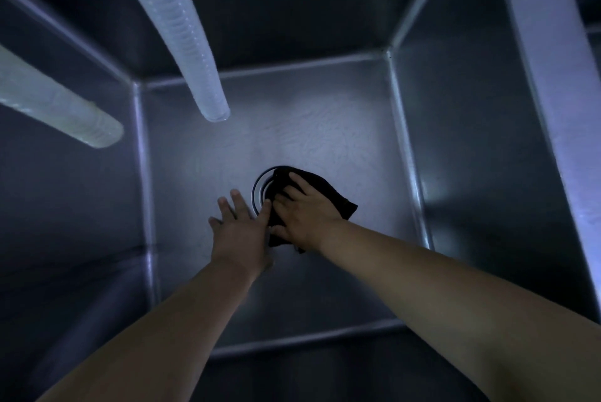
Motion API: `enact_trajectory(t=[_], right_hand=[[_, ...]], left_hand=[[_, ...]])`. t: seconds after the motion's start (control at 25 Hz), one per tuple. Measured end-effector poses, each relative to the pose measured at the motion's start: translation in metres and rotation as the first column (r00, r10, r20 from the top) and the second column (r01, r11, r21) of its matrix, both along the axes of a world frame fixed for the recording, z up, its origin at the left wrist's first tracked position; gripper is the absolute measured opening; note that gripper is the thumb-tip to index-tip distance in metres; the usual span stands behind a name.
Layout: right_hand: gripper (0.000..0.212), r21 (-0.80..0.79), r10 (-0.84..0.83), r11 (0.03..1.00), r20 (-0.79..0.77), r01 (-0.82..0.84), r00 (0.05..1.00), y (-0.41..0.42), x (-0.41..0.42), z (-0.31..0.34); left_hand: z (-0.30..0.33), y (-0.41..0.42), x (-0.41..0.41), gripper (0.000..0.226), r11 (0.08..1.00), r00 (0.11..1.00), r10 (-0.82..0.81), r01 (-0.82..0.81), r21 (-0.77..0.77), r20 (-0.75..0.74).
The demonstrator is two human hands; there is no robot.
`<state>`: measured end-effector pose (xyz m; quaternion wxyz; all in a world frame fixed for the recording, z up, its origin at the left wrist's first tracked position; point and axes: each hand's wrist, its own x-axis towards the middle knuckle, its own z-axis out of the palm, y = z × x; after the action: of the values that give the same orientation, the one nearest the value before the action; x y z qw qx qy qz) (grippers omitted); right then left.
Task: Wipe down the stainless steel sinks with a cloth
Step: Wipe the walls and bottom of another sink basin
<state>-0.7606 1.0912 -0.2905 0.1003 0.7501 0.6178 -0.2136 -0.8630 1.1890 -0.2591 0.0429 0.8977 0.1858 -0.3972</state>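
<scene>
Head view, looking straight down into a deep steel sink (325, 128), light poor. Both arms reach to the floor of the basin. My right hand (304, 213) lies on the dark cloth (328, 193), fingers spread and pressing it flat against the steel; the cloth sits over the 3 o'clock side of the drain ring (260, 190), covering part of it, with a corner trailing out toward 4 o'clock. My left hand (239, 226) is just beside it at 9 o'clock of the cloth, fingers straight and fanned, holding nothing; one fingertip seems to touch the cloth's edge, though I cannot tell whether the palm rests on the floor or hovers. Two ribbed pale hoses hang into the basin, one (182, 27) from 12 o'clock ending above the floor, the other (58, 105) at 9 o'clock near the left wall. Progress, as I judge it: the wipe is on the floor around the drain. Faint swirled streaks show on the floor at 12 to 1 o'clock of the drain, possibly wipe marks or water; too dim to say. Walls and corners show no clear sign either way. A further basin edge shows at far right; the other sinks presumably remain.
</scene>
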Motion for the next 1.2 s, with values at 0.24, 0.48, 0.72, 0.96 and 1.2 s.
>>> enact_trajectory(t=[0.24,0.48,0.72,0.96,1.2], right_hand=[[0.055,0.173,-0.058,0.983,-0.002,0.057,0.998,-0.021,-0.003,-0.012],[0.073,0.158,-0.266,0.955,0.075,0.252,0.961,-0.081,-0.002,-0.013],[0.077,0.164,-0.6,0.799,0.151,0.579,0.785,-0.06,0.057,-0.009],[0.075,0.209,-0.658,0.751,0.152,0.627,0.738,0.05,0.125,-0.016],[0.072,0.208,-0.409,0.9,0.095,0.383,0.908,0.126,0.082,-0.014]], left_hand=[[0.001,-0.001,0.003,0.109,1.0,0.999,-0.002,0.002,-0.001,-0.049],[0.006,0.001,0.001,0.122,0.999,0.999,0.033,-0.033,-0.013,-0.016],[0.004,0.003,-0.001,0.124,0.998,0.998,0.063,-0.063,-0.016,0.015],[0.002,0.002,0.002,0.126,0.999,0.999,0.031,-0.031,0.017,-0.011],[-0.004,0.003,0.004,0.128,0.999,0.998,0.017,-0.015,0.031,-0.053]])
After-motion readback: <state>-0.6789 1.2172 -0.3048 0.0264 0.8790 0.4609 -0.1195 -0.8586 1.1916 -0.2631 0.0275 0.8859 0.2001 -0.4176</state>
